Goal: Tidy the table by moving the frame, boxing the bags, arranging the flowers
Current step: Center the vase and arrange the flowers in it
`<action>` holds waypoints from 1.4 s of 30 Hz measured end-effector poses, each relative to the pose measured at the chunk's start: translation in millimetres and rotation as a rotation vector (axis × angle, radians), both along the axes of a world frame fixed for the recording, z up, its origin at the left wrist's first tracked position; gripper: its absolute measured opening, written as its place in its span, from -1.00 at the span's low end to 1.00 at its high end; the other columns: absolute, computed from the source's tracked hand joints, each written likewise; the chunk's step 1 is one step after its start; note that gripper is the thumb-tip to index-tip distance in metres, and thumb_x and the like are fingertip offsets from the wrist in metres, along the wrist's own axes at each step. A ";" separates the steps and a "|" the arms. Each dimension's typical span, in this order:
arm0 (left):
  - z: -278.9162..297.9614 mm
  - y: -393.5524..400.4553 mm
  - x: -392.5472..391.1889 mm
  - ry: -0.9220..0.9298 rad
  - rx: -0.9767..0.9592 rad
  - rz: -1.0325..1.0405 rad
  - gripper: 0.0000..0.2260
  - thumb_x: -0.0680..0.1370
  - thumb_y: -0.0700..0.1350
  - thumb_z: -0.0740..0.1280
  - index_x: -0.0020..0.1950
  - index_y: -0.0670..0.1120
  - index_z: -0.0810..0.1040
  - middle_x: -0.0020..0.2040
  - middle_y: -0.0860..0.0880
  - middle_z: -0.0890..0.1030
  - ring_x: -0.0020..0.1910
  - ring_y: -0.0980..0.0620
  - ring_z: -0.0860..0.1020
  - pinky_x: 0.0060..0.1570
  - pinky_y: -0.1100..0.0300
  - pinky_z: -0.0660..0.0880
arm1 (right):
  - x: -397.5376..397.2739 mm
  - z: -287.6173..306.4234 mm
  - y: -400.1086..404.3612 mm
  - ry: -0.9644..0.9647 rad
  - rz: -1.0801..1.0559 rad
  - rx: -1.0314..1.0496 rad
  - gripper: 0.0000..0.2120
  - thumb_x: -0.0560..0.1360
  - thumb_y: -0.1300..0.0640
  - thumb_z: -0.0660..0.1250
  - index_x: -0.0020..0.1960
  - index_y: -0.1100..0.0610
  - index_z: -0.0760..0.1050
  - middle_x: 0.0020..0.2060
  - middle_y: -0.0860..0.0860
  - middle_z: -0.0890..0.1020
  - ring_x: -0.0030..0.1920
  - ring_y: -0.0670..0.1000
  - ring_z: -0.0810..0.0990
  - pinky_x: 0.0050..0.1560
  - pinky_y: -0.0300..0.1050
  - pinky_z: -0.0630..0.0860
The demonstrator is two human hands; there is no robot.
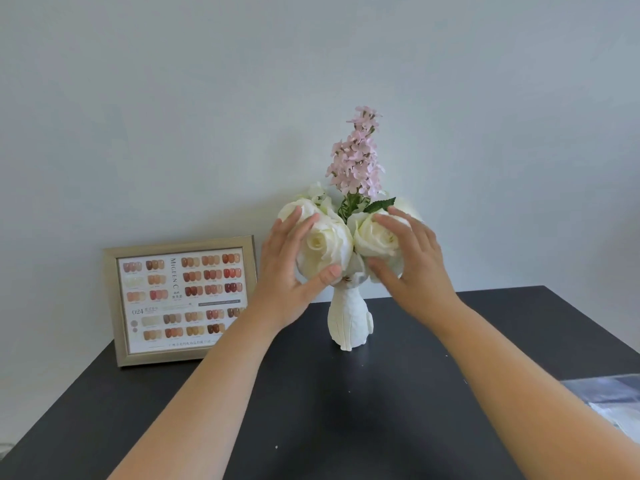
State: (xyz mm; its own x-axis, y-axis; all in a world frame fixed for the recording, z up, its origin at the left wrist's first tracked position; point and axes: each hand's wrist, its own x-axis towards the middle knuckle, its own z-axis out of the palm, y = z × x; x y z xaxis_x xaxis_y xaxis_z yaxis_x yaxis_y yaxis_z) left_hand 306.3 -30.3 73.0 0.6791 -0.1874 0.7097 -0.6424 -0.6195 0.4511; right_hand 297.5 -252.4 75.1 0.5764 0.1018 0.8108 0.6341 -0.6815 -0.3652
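A white cat-shaped vase [349,323] stands on the dark table [346,410] near the wall. It holds white roses [323,242] and a tall pink flower spike [358,157]. My left hand [285,268] cups the left rose, thumb under the bloom. My right hand [412,261] cups the right rose [372,237] from the other side. A silver-framed picture of nail colour samples [180,299] leans against the wall at the left.
Clear plastic bags [613,396] lie at the table's right edge. A plain pale wall [311,81] rises directly behind the table. The table's left edge runs diagonally toward the near left corner.
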 end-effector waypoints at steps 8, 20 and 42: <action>-6.1 -16.6 -3.5 -0.330 0.217 0.145 -0.59 0.54 0.12 0.35 0.36 0.05 0.49 0.33 0.09 0.56 0.48 -0.08 0.31 0.35 -0.08 0.28 | 33.4 53.8 -0.9 0.214 -0.039 0.127 -0.76 0.45 0.13 0.41 0.10 -0.08 0.56 -0.08 -0.16 0.61 -0.15 -0.20 0.47 -0.19 -0.42 0.30; -15.5 -50.6 -11.4 -0.624 0.335 0.281 -0.65 0.48 -0.22 0.49 0.26 -0.05 0.65 0.18 -0.05 0.68 0.01 -0.15 0.65 -0.02 -0.02 0.56 | 30.1 101.6 37.8 0.182 0.038 0.087 -0.84 0.44 0.25 0.37 -0.11 0.05 0.67 -0.35 -0.16 0.58 -0.32 -0.23 0.51 -0.24 -0.44 0.40; 24.3 -21.0 19.0 0.486 -0.746 -0.034 -0.49 0.62 0.24 0.14 0.55 0.17 0.18 0.46 0.13 0.30 0.40 0.06 0.30 0.43 -0.13 0.26 | 76.1 53.4 -45.0 0.795 0.063 0.548 -0.64 0.56 -0.11 0.17 0.34 -0.15 0.43 0.21 -0.10 0.50 0.17 0.06 0.49 0.22 0.03 0.41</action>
State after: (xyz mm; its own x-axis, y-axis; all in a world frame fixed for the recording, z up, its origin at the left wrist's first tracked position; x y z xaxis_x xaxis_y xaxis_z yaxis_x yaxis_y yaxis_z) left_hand 325.3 -51.3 97.3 0.9393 0.1830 0.2902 -0.2878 -0.0400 0.9569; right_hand 373.6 -297.4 128.5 0.9835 -0.1251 0.1303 0.0939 -0.2626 -0.9603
